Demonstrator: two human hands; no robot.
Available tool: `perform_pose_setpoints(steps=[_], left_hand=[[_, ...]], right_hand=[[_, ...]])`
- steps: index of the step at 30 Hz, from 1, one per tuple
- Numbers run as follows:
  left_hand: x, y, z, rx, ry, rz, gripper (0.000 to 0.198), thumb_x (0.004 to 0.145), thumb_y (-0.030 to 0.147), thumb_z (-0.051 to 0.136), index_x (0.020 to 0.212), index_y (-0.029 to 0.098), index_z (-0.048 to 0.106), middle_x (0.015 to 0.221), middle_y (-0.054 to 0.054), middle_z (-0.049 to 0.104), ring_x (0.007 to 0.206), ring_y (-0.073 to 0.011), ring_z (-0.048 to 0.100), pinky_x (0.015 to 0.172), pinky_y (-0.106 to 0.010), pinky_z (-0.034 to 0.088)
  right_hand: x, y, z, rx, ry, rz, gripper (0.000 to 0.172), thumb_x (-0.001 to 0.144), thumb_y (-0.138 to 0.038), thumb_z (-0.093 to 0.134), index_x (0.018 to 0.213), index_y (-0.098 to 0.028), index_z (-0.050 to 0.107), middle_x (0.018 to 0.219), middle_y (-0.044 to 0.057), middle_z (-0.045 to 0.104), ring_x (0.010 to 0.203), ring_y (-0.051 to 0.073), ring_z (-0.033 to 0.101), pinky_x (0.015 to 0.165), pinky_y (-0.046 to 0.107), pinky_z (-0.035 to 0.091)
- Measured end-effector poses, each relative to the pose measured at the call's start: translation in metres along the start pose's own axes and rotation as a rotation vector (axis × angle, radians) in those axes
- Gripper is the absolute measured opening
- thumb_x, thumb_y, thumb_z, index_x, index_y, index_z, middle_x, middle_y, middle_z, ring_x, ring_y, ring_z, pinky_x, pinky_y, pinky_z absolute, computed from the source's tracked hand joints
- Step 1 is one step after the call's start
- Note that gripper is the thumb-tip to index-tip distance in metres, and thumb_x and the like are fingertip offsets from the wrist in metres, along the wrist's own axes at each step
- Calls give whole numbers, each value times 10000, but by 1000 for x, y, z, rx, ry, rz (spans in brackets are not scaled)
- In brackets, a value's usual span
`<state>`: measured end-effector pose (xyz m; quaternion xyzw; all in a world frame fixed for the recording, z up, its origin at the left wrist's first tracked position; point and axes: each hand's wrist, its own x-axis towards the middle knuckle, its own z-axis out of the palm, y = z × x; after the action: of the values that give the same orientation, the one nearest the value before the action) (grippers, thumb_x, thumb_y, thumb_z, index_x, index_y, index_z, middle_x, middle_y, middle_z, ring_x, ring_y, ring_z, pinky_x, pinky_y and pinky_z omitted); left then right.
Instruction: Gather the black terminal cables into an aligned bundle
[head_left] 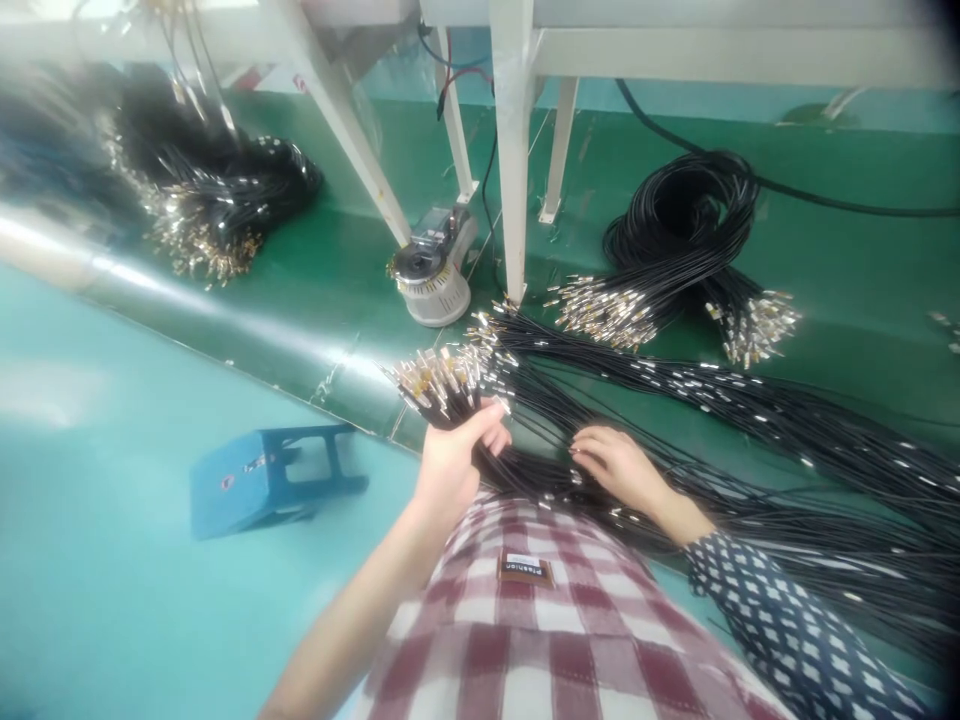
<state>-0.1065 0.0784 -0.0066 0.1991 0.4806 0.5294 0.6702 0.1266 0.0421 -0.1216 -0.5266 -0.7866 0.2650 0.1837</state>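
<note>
My left hand [454, 455] is wrapped round a bundle of black cables [435, 400] near its end, with the many metal tips sticking up above the fist. To its right, my right hand [619, 465] rests on the long black cables [720, 500], its fingers bent and close together over a few strands; what they pinch, if anything, is too small to tell. Another long bundle [675, 385] with bright metal tips lies just beyond both hands and runs off to the right.
A coiled cable bundle [682, 220] lies on the green surface at the back right, and a heap of cables [217, 190] at the back left. Between them stand a round white device [435, 290] and white table legs [514, 150]. A blue stool [247, 480] lies at the left.
</note>
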Motion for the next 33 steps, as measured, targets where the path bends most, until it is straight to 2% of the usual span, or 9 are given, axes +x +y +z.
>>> perform_pose_setpoints(steps=[3, 5, 7, 9, 11, 18, 29, 33], left_hand=[[-1, -1, -2, -12, -25, -6, 152, 684, 146, 754, 725, 134, 609, 476, 63, 419, 451, -70, 409, 542, -270, 389], [-2, 0, -2, -16, -20, -11, 157, 682, 146, 758, 722, 131, 607, 486, 62, 417, 458, -68, 407, 547, -271, 394], [-3, 1, 0, -15, -6, -18, 170, 668, 148, 768, 721, 128, 608, 498, 61, 418, 463, -65, 404, 544, -269, 397], [-3, 2, 2, -16, 2, -26, 184, 656, 155, 778, 733, 126, 613, 504, 62, 419, 462, -63, 399, 539, -268, 399], [-3, 3, 3, -26, 5, -32, 198, 647, 159, 787, 742, 127, 615, 513, 63, 422, 462, -60, 396, 533, -267, 399], [-3, -2, 1, -57, -18, -5, 155, 646, 116, 768, 738, 120, 643, 605, 21, 522, 458, -50, 408, 486, -251, 358], [-2, 1, 6, -33, -52, -18, 99, 676, 92, 737, 694, 119, 643, 498, 40, 455, 444, -63, 416, 479, -242, 350], [0, 0, 7, -27, -44, -26, 108, 669, 97, 744, 719, 119, 652, 525, 35, 479, 446, -59, 421, 478, -237, 362]], right_hand=[[10, -17, -10, 109, 28, -39, 267, 907, -324, 547, 1146, -224, 609, 1203, 85, 607, 1121, 244, 542, 942, 426, 431], [20, -39, -17, 227, 72, -85, 284, 922, -340, 526, 1167, -212, 590, 1180, 90, 611, 1103, 223, 538, 951, 401, 433], [29, -60, -19, 312, 112, -101, 226, 952, -340, 472, 1022, -198, 633, 1008, 80, 656, 952, 197, 573, 863, 360, 466], [34, -74, -18, 359, 161, -82, 282, 971, -334, 427, 848, -189, 635, 812, 61, 649, 785, 176, 560, 750, 326, 472], [34, -82, -15, 396, 196, -55, 319, 975, -330, 416, 776, -188, 620, 719, 47, 619, 707, 164, 535, 689, 306, 460], [24, -94, -10, 453, 258, -50, 270, 965, -277, 449, 768, -196, 615, 692, 29, 616, 688, 157, 537, 661, 300, 438], [21, -101, -5, 421, 342, -18, 218, 952, -215, 459, 796, -188, 609, 719, 39, 627, 676, 162, 524, 648, 319, 428], [21, -101, -4, 402, 342, -9, 214, 950, -213, 462, 804, -186, 616, 730, 45, 639, 683, 167, 530, 653, 327, 429]])
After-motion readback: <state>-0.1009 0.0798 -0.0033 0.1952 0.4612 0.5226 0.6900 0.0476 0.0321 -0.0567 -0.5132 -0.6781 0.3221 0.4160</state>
